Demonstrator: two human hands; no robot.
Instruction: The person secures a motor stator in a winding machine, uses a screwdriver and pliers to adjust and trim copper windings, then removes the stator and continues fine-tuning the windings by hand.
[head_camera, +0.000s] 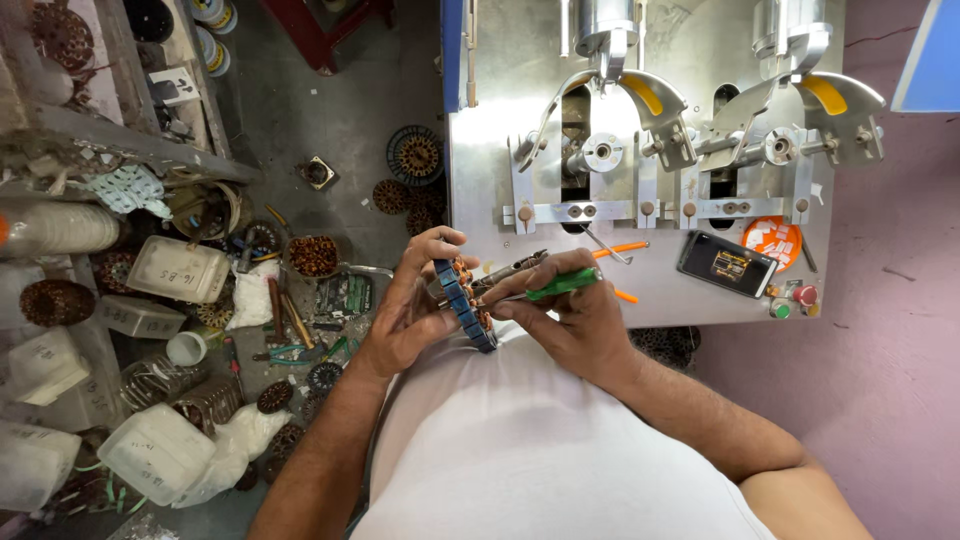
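The left hand (410, 310) grips a round motor stator (467, 300) — blue-rimmed, with copper windings — fingers curled over its edge. The right hand (570, 320) is closed on a green-handled tool (562, 284), its tip at the stator's windings. The stator sits just in front of the steel winding machine (650, 160), over the person's white shirt (540, 450). A phone (727, 263) (screen lit) lies on the machine's deck, right of the stator.
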